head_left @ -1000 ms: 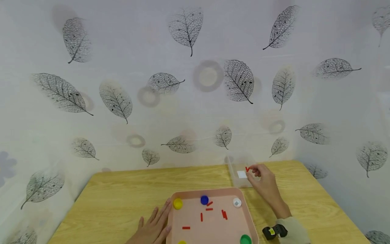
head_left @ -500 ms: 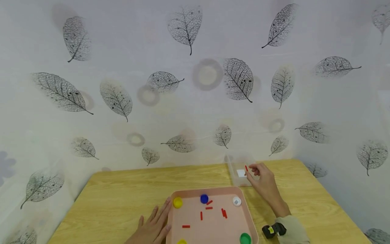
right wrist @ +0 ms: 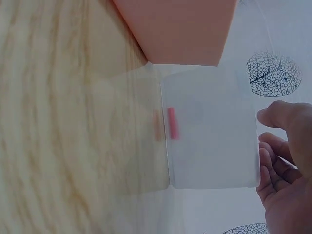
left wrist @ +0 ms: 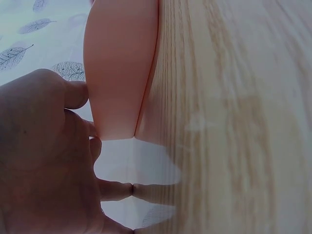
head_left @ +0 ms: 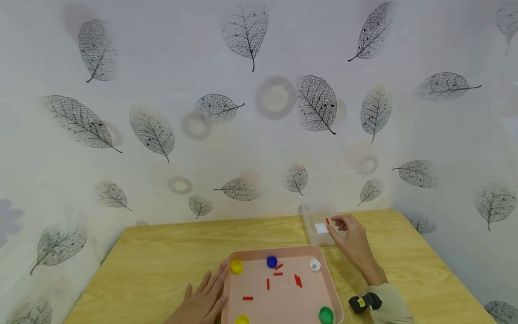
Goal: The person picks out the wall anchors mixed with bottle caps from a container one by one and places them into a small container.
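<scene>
Red stick (head_left: 327,221) shows in the clear plastic box (head_left: 312,235), just beside the right hand (head_left: 351,238); through the cloudy wall the right wrist view gives only a blurred bar along the bottom. That hand's grip is loose, thumb and forefinger parted, nothing seen between them, and it covers part of the box. Whether the white square (head_left: 321,228) is inside or stuck on, I cannot tell. The left hand (head_left: 201,302), its fingers extended, rests against the smooth pink tray (head_left: 297,306), its grip holding nothing. The tray's near edge and the lower yellow cap (head_left: 242,320) are cut off. Other sticks (head_left: 298,281), thin and straight, lie scattered inside, with round caps around them. Streaky wood grain covers the counter (head_left: 162,256).
</scene>
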Demonstrator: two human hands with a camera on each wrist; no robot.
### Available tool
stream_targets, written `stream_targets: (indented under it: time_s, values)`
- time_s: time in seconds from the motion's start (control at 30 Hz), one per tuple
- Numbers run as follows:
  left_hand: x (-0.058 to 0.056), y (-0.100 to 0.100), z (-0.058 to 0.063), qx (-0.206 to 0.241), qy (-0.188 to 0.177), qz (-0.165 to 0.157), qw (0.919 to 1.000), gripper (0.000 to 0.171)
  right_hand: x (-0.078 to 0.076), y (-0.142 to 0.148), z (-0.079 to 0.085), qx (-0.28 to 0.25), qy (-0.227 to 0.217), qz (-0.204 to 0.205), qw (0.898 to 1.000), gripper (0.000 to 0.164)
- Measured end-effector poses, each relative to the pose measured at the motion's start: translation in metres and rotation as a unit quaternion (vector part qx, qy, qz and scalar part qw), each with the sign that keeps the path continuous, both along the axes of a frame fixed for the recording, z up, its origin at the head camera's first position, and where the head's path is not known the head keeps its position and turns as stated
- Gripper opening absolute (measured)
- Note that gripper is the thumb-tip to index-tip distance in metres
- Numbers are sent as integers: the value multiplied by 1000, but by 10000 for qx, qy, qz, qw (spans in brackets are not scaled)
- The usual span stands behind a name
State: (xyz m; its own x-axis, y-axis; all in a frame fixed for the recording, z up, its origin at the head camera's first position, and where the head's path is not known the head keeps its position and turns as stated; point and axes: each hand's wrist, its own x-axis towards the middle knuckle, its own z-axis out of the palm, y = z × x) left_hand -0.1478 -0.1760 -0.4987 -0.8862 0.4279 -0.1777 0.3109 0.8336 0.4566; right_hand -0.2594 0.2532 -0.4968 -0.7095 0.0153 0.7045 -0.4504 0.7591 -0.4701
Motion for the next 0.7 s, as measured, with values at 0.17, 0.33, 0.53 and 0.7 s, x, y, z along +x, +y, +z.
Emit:
stream_targets:
  time_s: [0.17,0.33,0.53,0.7]
  values:
    - [-1,1,0,-9,-39,44,10000,66,1,3,7,-287,147,107,9994,23]
    - [-1,2,1,-78,29,2,10000,65,5,3,19,-437,185,237,9986,22]
    - [1,2,2,-20,93,6,10000,64,14,-2,31,-429,-10,338,9985,22]
    - [2,2,2,-6,98,10,10000,65,23,-10,39,-498,-213,556,9970,22]
